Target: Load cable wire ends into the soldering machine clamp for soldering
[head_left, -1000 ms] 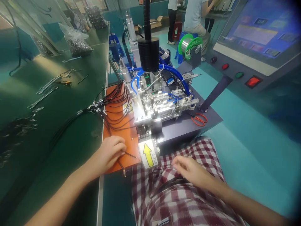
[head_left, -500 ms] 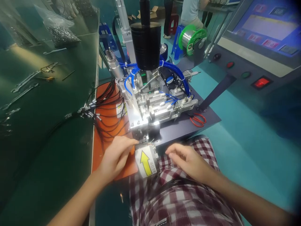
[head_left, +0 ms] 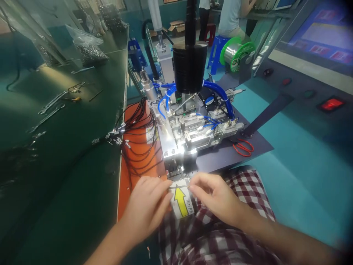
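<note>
My left hand (head_left: 149,206) and my right hand (head_left: 217,197) meet just in front of a small metal machine (head_left: 190,129) with blue hoses. Between their pinched fingertips runs a thin wire (head_left: 179,187), stretched level above a white block with a yellow arrow label (head_left: 182,201). Both hands are closed on the wire's ends. A bundle of black cables (head_left: 135,132) fans over an orange mat (head_left: 129,176) to the left of the machine. A black cylinder (head_left: 189,66) hangs over the machine.
Red-handled scissors (head_left: 243,147) lie on the dark plate right of the machine. Wrenches (head_left: 49,108) and bags of small parts (head_left: 88,51) rest on the green bench at left. A control panel with a red switch (head_left: 329,104) stands right. People are near a solder spool (head_left: 237,53) behind.
My left hand left the orange mat and came to the front of the machine. My right hand rose from my lap to meet it, and both now pinch the thin wire.
</note>
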A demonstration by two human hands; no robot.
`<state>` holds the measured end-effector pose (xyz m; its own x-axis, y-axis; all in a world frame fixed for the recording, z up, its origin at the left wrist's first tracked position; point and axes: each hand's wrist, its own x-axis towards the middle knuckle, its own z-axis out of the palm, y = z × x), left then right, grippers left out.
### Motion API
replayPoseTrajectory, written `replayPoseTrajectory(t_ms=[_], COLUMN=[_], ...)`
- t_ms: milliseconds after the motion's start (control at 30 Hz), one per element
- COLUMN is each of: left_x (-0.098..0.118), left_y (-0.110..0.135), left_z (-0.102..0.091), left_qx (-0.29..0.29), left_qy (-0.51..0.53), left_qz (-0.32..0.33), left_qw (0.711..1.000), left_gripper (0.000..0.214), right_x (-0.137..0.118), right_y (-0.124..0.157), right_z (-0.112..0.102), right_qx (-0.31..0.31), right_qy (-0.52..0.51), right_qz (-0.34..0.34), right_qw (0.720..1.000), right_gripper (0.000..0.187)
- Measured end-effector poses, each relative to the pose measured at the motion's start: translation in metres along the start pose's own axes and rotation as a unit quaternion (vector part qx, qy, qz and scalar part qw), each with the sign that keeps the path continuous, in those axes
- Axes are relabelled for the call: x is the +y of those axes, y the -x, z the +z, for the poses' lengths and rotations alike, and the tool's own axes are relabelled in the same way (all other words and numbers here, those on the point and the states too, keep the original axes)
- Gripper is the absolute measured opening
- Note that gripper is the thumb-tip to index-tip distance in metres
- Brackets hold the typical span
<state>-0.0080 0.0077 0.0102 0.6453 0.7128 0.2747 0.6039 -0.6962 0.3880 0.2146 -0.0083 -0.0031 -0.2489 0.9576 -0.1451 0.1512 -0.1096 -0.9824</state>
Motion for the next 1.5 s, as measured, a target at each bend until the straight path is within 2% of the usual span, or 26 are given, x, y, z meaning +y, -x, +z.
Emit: replayPoseTrajectory(t_ms=[67, 133, 267, 367, 600, 733, 800, 900, 1033, 1167, 1500], left_x=[0.008, 0.015, 0.016, 0.013, 0.014, 0.015, 0.015, 0.016, 0.017, 0.018, 0.017], left_y=[-0.002, -0.004, -0.006, -0.006, -0.007, -0.01, -0.013, -0.016, -0.016, -0.014, -0.015], left_z=[-0.002, -0.002, 0.006, 0.013, 0.019, 0.017, 0.015, 0.013, 0.012, 0.011, 0.004], left_qx=[-0.005, -0.018, -0.022, -0.009, 0.0, 0.011, 0.021, 0.041, 0.049, 0.052, 0.047], left_qy=[0.011, 0.068, 0.232, 0.268, 0.276, 0.285, 0.297, 0.318, 0.341, 0.357, 0.396], left_qz=[-0.008, -0.037, -0.18, -0.238, -0.257, -0.273, -0.288, -0.315, -0.353, -0.387, -0.411], left_qw=[1.0, 0.997, 0.956, 0.934, 0.926, 0.919, 0.91, 0.893, 0.87, 0.849, 0.82], left_gripper=[0.014, 0.014, 0.016, 0.015, 0.015, 0.019, 0.021, 0.021, 0.025, 0.029, 0.037], right_x=[-0.004, -0.007, -0.004, 0.002, 0.005, 0.002, 0.001, -0.001, -0.002, -0.001, -0.002], right_y=[-0.002, -0.004, -0.006, -0.007, -0.013, -0.015, -0.016, -0.016, -0.016, -0.017, -0.025], right_z=[0.005, 0.006, 0.001, -0.002, 0.007, 0.008, 0.009, 0.011, 0.013, 0.01, 0.019], right_qx=[-0.014, -0.021, -0.013, 0.002, 0.02, 0.017, 0.016, 0.025, 0.032, 0.032, 0.025], right_qy=[0.008, 0.009, -0.001, 0.008, -0.005, -0.037, -0.057, -0.071, -0.054, -0.046, -0.087], right_qz=[-0.017, -0.027, -0.012, 0.006, -0.015, 0.022, 0.04, 0.032, 0.009, 0.022, 0.036], right_qw=[1.0, 0.999, 1.0, 1.0, 1.0, 0.999, 0.997, 0.997, 0.998, 0.998, 0.995], right_gripper=[0.019, 0.02, 0.014, 0.013, 0.01, 0.013, 0.015, 0.013, 0.01, 0.012, 0.013])
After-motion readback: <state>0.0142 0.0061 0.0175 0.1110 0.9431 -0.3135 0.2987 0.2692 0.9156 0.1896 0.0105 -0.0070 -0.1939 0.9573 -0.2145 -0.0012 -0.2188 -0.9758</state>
